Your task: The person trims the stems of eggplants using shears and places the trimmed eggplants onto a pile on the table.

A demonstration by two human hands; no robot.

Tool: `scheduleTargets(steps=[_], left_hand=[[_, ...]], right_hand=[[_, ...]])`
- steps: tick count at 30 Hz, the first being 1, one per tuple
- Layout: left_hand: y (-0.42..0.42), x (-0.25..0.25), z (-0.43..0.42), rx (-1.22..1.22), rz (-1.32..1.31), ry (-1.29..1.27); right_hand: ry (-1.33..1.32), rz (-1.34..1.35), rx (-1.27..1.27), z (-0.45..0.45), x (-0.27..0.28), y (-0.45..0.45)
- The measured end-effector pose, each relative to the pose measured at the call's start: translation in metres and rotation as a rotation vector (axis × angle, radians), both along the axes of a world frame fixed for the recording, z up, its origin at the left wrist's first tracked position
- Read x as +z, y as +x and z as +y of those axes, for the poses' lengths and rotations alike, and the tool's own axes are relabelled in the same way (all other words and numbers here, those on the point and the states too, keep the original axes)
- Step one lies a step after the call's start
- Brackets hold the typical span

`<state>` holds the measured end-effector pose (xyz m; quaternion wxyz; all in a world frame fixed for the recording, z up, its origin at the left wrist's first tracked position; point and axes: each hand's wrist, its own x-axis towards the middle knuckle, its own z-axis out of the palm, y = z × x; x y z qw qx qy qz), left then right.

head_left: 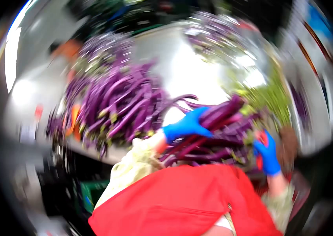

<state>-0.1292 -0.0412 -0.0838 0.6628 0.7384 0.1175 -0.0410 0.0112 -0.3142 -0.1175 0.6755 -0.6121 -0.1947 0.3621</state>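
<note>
Long purple eggplants with green stem ends lie heaped at the table's near edge, in front of my red apron. My left hand, in a blue glove, is closed over several eggplants at the top of this heap, thumb toward me. At the heap's right, by the stem ends, my right hand, also gloved in blue, is wrapped round red-handled scissors. Their blades are blurred and hard to make out. A bigger pile of eggplants spreads to the left of my left hand.
Clear-bagged eggplants stand at the back of the shiny metal table. A heap of thin green vegetables or stems lies on the right. Something orange shows by the left pile. A green crate is below the table's edge.
</note>
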Motion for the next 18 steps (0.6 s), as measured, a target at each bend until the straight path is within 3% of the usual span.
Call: scheduleTargets(steps=[2,3,8,10,11,13,16,18], left_hand=[[-0.02,0.035,0.022,0.156,-0.048,-0.042],[-0.031,0.044,0.033,0.32,-0.197,-0.168],[-0.096,0.114,0.115,1.081,-0.827,-0.198],[-0.124,0.116,0.176,1.418,-1.15,-0.267],[-0.139,0.117,0.2,1.482,-1.392,-0.258],[-0.18,0.105,0.261,1.626,-1.604,-0.225],[-0.234,0.081,0.345,1.974,-1.778,-0.33],[-0.259,0.07,0.373,1.993,-1.731,-0.428]], right_hand=[[0.07,0.152,-0.07,0.009,-0.005,0.003],[0.1,0.205,-0.108,0.01,-0.011,0.004],[0.077,0.297,-0.081,0.008,-0.04,0.02],[0.048,0.307,-0.071,0.009,-0.046,0.018],[0.041,0.289,-0.052,0.006,-0.055,0.021],[-0.001,0.274,-0.046,0.009,-0.055,0.017],[-0.029,0.284,-0.036,0.011,-0.039,0.009],[0.002,0.289,-0.076,0.017,-0.029,0.0]])
